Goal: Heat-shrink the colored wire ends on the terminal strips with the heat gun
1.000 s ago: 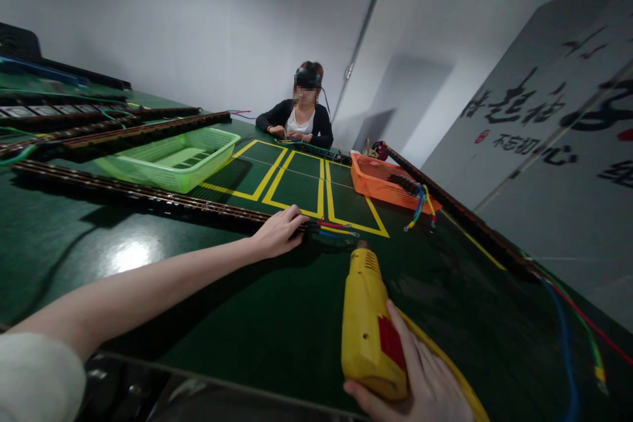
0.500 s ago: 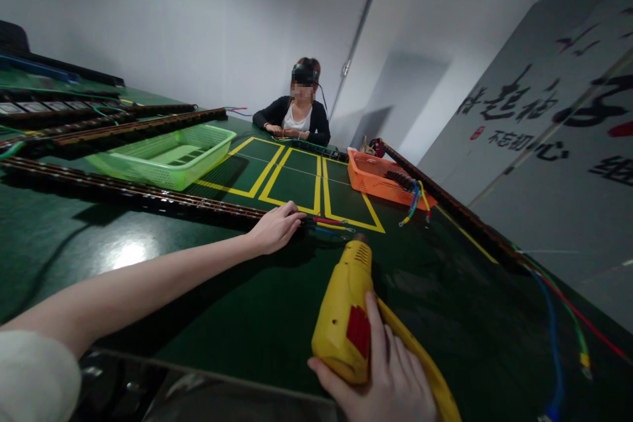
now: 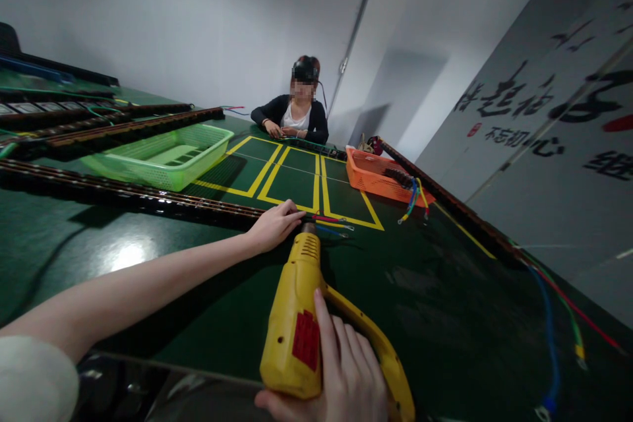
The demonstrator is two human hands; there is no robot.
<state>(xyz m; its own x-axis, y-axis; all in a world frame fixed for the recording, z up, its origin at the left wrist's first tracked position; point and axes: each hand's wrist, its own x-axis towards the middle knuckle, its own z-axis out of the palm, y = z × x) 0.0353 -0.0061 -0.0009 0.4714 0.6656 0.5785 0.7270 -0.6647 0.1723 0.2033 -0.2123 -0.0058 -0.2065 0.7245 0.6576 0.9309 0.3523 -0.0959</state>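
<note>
Aiming, I judge: my left fingers (image 3: pixel 287 208) hold the strip (image 3: pixel 198 203), right fingers (image 3: pixel 327 336) grip the heat gun (image 3: pixel 295 283); steadiness needed near the wires (image 3: pixel 330 218).

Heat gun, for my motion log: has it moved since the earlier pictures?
Yes, left: its nozzle went from the wire tips to beside the left hand.

Heat gun (image 3: pixel 291 316): one, lower centre. Baskets: two — one green basket (image 3: pixel 173 177) left of centre, one orange basket (image 3: pixel 366 179) right of centre. Taped rectangles (image 3: pixel 273 175): three, centre. Hands at front: two — left hand (image 3: pixel 277 227), right hand (image 3: pixel 346 369). Co-worker (image 3: pixel 295 109): one, upper centre. Dark strips (image 3: pixel 198 203) overlap at left, count unclear.
</note>
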